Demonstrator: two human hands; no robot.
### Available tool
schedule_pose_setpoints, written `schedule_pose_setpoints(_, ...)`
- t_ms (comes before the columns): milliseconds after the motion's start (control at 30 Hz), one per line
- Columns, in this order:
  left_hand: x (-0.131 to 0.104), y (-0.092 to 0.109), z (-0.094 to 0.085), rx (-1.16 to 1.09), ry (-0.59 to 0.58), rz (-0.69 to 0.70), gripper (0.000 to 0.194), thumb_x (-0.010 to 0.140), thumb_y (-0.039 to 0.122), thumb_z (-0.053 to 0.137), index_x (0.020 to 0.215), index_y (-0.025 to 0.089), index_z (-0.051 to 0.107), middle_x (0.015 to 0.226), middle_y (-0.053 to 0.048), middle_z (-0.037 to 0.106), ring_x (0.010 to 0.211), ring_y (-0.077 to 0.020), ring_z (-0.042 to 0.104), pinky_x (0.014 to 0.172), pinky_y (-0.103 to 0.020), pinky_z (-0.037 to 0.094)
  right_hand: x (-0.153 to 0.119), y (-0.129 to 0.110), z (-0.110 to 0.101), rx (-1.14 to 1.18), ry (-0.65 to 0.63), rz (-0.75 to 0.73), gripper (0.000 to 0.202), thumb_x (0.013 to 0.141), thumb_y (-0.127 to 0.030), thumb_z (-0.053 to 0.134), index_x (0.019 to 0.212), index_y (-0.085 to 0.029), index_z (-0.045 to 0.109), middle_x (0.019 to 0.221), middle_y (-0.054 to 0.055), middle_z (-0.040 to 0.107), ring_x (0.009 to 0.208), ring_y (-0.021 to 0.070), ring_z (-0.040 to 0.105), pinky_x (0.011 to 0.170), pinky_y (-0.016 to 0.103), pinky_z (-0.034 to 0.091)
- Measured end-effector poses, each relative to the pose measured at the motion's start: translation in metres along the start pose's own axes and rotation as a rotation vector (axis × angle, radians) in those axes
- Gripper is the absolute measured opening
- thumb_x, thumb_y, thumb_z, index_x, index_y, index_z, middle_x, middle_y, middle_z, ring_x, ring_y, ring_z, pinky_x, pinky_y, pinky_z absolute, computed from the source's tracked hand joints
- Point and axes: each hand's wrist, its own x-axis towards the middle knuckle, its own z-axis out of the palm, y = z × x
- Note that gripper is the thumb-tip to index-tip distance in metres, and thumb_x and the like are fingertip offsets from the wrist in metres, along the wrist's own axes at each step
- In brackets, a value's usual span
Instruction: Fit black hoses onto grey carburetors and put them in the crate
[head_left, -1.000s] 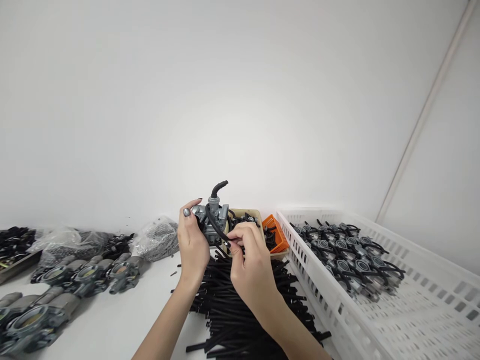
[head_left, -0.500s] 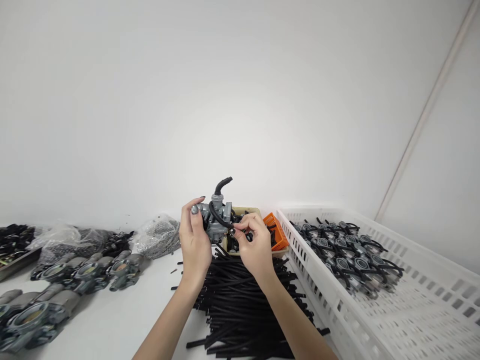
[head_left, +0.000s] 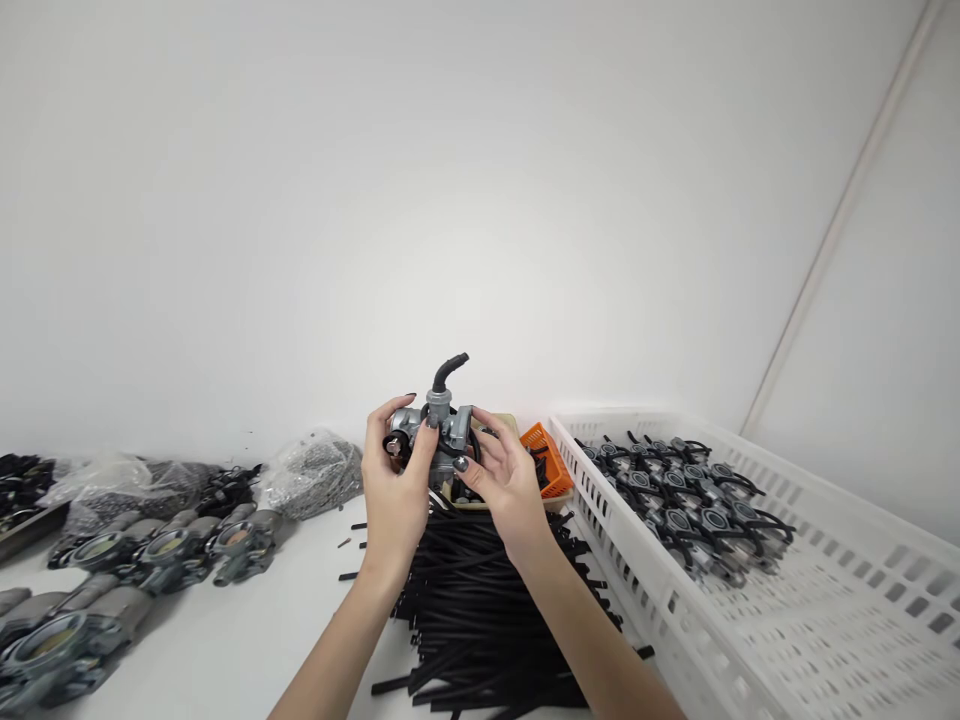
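Note:
Between both hands I hold a grey metal carburetor (head_left: 441, 402) above the table. A bent black rubber boot (head_left: 448, 370) rises from its top. My left hand (head_left: 396, 480) wraps its left side, with the thumb pressed on the front of the body. My right hand (head_left: 501, 480) grips the right side, fingers behind and thumb in front near the lower part. A black hose runs around the body and is partly hidden by my fingers. Below my hands lies a large pile of black rubber hoses (head_left: 487, 610).
A white slotted crate (head_left: 645, 590) on the right holds several carburetors (head_left: 679, 480) with hoses. Behind my right hand is an orange basket (head_left: 553, 460). On the left, more carburetors (head_left: 169, 550) stand in rows before a plastic bag of small metal parts (head_left: 311, 475).
My right hand has gone from pinching near the hose end to gripping the carburetor's right side. My left thumb has moved onto the front, and the carburetor has turned slightly.

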Motion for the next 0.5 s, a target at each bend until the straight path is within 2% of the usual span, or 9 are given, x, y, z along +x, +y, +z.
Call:
schedule_pose_setpoints(100, -0.002, 0.002, 0.000, 0.019, -0.017, -0.002, 0.041, 0.085, 0.047, 0.071, 0.120, 0.025, 0.062, 0.084, 0.002, 0.061, 0.067, -0.0123, 0.055, 0.062, -0.022, 0.044, -0.001, -0.003, -0.002, 0.063, 0.029, 0.073, 0.057, 0.073, -0.029, 0.085, 0.125, -0.024, 0.060, 0.124, 0.010, 0.072, 0.110, 0.0249, 0.069, 0.094, 0.038, 0.058)
schedule_pose_setpoints(200, -0.001, 0.002, 0.000, -0.059, -0.055, -0.044, 0.041, 0.086, 0.048, 0.069, 0.119, 0.025, 0.062, 0.088, 0.001, 0.064, 0.073, -0.0143, 0.059, 0.066, -0.024, 0.047, -0.007, -0.007, 0.000, 0.028, -0.001, 0.052, 0.063, 0.075, -0.029, 0.084, 0.131, -0.027, 0.055, 0.130, 0.009, 0.067, 0.117, 0.0242, 0.066, 0.099, 0.038, 0.056)
schedule_pose_setpoints(267, -0.002, 0.003, 0.000, -0.101, -0.084, -0.057, 0.039, 0.089, 0.052, 0.064, 0.118, 0.025, 0.061, 0.099, -0.002, 0.067, 0.085, -0.0178, 0.064, 0.074, -0.027, 0.051, -0.011, -0.008, 0.003, -0.064, -0.035, -0.002, 0.077, 0.073, -0.028, 0.086, 0.140, -0.029, 0.048, 0.140, 0.009, 0.061, 0.124, 0.0252, 0.063, 0.104, 0.039, 0.053)
schedule_pose_setpoints(333, -0.004, 0.004, 0.001, -0.119, -0.099, -0.043, 0.041, 0.092, 0.057, 0.056, 0.117, 0.025, 0.062, 0.110, -0.005, 0.067, 0.096, -0.0209, 0.065, 0.082, -0.031, 0.052, -0.014, -0.009, 0.005, -0.168, -0.033, -0.067, 0.084, 0.072, -0.027, 0.086, 0.145, -0.028, 0.044, 0.140, 0.010, 0.061, 0.125, 0.0264, 0.063, 0.105, 0.041, 0.052)
schedule_pose_setpoints(433, -0.007, 0.009, 0.001, -0.126, -0.112, 0.001, 0.051, 0.095, 0.065, 0.044, 0.125, 0.027, 0.059, 0.124, -0.007, 0.064, 0.111, -0.0237, 0.064, 0.094, -0.035, 0.051, -0.014, -0.016, 0.007, -0.325, 0.004, -0.168, 0.076, 0.074, -0.027, 0.084, 0.142, -0.027, 0.049, 0.128, 0.009, 0.069, 0.114, 0.0279, 0.068, 0.099, 0.043, 0.056)
schedule_pose_setpoints(500, -0.006, 0.014, -0.003, -0.093, -0.110, 0.048, 0.059, 0.094, 0.069, 0.040, 0.135, 0.029, 0.054, 0.141, -0.009, 0.055, 0.122, -0.0264, 0.060, 0.099, -0.038, 0.051, -0.009, -0.027, 0.007, -0.498, 0.047, -0.311, 0.073, 0.073, -0.026, 0.084, 0.139, -0.027, 0.053, 0.128, 0.008, 0.069, 0.113, 0.0296, 0.068, 0.101, 0.047, 0.055)
